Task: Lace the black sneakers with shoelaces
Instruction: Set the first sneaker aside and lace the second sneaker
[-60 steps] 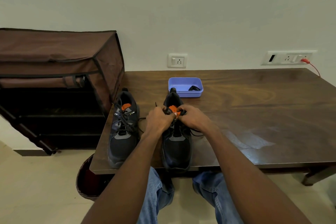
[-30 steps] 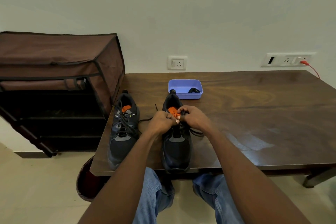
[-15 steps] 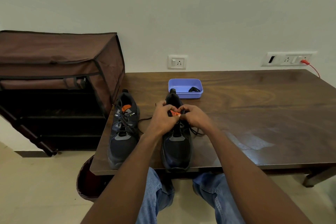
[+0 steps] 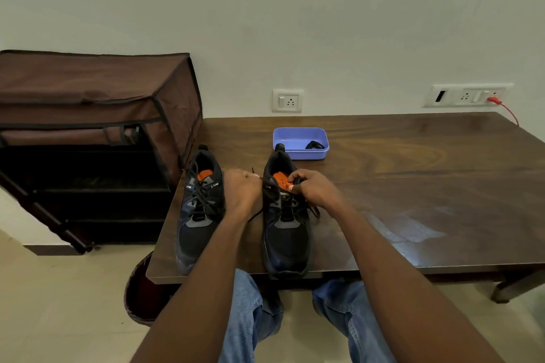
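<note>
Black mesh sneaker point(image 4: 285, 227) at the dark wooden table's point(image 4: 413, 186) front edge, left hand point(image 4: 240, 191) pinching its black shoelace point(image 4: 256, 214) taut, right hand point(image 4: 314, 189) gripping the other lace end at the orange tongue point(image 4: 280, 179)

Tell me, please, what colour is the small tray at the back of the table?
The tray is light blue-violet; the head view, the only one, shows it.
</note>
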Motion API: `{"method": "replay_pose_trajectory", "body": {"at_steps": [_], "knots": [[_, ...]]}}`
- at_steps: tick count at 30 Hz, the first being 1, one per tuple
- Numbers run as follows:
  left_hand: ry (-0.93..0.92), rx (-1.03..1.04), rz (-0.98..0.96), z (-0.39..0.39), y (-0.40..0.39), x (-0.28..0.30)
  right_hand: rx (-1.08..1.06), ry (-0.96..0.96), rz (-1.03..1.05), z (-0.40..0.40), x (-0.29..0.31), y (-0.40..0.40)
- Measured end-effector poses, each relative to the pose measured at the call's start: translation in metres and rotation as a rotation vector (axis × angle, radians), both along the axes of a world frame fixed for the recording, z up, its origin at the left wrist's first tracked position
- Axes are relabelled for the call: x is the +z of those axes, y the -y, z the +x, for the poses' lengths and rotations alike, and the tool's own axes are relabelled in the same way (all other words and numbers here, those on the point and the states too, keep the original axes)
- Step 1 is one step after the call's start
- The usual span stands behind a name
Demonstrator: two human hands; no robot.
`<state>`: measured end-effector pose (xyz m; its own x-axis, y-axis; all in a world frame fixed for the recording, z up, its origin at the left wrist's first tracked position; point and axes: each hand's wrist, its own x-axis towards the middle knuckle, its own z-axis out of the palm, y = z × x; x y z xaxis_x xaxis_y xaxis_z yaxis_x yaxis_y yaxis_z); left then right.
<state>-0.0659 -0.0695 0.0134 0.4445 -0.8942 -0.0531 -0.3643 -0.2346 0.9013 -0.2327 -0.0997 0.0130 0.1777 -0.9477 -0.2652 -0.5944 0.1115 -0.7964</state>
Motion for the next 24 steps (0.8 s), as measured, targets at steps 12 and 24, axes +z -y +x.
{"method": "replay_pose_trajectory", "body": {"at_steps": [12,24], "knots": [[0.493,-0.589,0.03,-0.018,-0.002,-0.013,0.041,-0.022,-0.036,0.001,-0.004,0.001],[-0.082,0.382,-0.277,0.007,-0.01,0.017,0.024,-0.041,-0.006,0.001,0.0,0.002]]}}
